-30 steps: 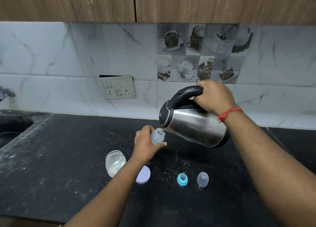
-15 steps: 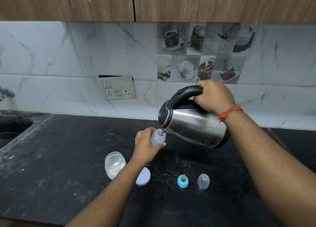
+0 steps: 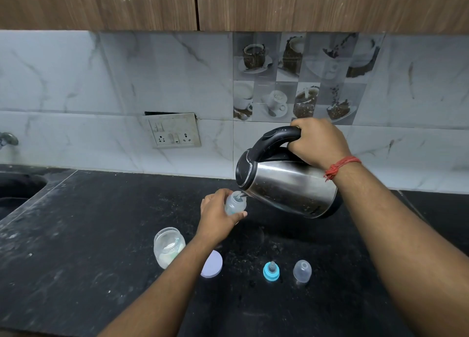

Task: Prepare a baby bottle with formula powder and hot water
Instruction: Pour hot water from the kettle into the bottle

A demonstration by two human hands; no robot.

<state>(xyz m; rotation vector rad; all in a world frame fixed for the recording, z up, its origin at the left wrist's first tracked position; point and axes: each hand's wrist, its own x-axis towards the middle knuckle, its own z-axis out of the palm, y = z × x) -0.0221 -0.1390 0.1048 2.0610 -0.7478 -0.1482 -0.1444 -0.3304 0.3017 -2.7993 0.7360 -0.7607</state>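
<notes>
While right hand (image 3: 318, 143) grips tilted kettle (image 3: 286, 187) | left hand (image 3: 218, 213) clasps bottle (image 3: 234, 203) | dusty black counter (image 3: 76, 235), marble backsplash (image 3: 101, 82)

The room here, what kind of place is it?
Most likely a home kitchen: a dark stone counter under wooden wall cabinets, a sink with a tap at the left, and coffee-themed tiles on the marble-look backsplash.

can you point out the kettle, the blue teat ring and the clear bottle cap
kettle (image 3: 289, 187): head view, on its steel side wall.
blue teat ring (image 3: 271, 275): head view, on the blue collar below the teat.
clear bottle cap (image 3: 302, 271): head view, on the middle of its dome.
</notes>
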